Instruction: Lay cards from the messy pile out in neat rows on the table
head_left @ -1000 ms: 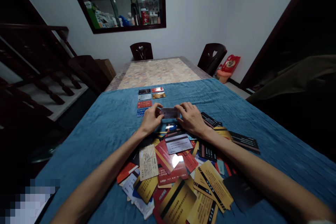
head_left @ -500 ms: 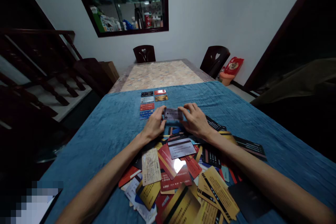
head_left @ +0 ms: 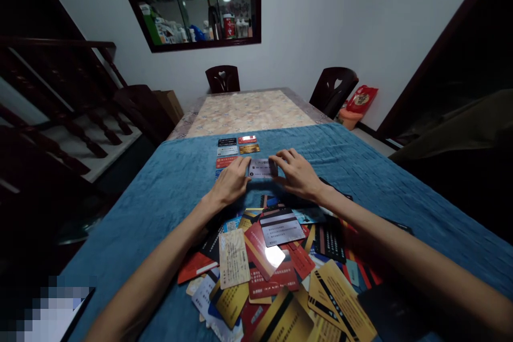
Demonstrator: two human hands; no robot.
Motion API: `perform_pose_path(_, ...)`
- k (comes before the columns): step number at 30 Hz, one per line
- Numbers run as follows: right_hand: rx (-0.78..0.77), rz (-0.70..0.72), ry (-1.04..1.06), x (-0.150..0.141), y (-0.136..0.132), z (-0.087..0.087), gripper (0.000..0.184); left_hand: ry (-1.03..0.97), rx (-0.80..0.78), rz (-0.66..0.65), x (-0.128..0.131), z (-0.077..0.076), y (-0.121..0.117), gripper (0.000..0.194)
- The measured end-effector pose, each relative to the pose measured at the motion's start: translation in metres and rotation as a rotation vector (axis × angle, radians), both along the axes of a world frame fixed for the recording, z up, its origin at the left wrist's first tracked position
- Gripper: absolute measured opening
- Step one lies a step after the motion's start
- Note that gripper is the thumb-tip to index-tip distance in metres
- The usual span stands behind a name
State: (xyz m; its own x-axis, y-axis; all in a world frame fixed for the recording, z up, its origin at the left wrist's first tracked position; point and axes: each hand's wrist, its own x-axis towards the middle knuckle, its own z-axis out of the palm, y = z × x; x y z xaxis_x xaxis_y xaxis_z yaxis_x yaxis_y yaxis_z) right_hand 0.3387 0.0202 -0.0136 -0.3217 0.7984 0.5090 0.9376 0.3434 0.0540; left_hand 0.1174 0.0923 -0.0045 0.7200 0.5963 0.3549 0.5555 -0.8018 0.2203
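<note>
A silver-grey plastic card [head_left: 262, 168] is held by its two short ends above the blue cloth. My left hand [head_left: 231, 180] pinches its left end, and my right hand [head_left: 297, 173] grips the right end. Just beyond, several cards lie laid out in two columns: a black card [head_left: 227, 142], a silver card [head_left: 227, 150], a red card [head_left: 247, 139], a gold card [head_left: 249, 148] and another red card [head_left: 225, 162]. A blue one is mostly hidden behind my left hand. Between my forearms spreads a loose heap of mixed cards [head_left: 272, 276].
Blue cloth [head_left: 160, 192] covers the near part of the table; a patterned cover [head_left: 248, 112] shows at the far end. Dark chairs [head_left: 222, 79] stand around it. A pixelated bright object [head_left: 52, 315] lies at the lower left.
Both hands have moved slightly forward with the silver-grey card, away from the heap. My left hand now covers more of the blue card. The view has shifted a little.
</note>
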Motion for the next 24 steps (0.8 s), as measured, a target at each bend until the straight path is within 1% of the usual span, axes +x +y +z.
perform_pose_path(5,-0.008,0.041,0.012,0.000,0.030,0.008,0.046,-0.012,-0.027,0.029,-0.006,0.010,0.022,0.047)
perform_pose_path(9,-0.037,0.074,0.044,-0.006,0.061,0.013,0.046,-0.011,-0.032,0.067,-0.014,0.017,0.049,0.042)
perform_pose_path(12,-0.076,0.080,0.072,-0.014,0.086,0.016,0.042,0.002,-0.032,0.095,-0.021,0.020,0.070,0.037)
perform_pose_path(14,-0.119,0.087,0.085,-0.021,0.102,0.018,0.040,0.024,-0.043,0.123,-0.026,0.022,0.085,0.038)
perform_pose_path(19,-0.211,0.060,0.069,-0.037,0.135,0.021,0.037,0.076,-0.065,0.164,-0.035,0.021,0.120,0.032)
perform_pose_path(24,-0.303,0.004,0.028,-0.052,0.159,0.019,0.032,0.157,-0.099,0.195,-0.040,0.014,0.149,0.028)
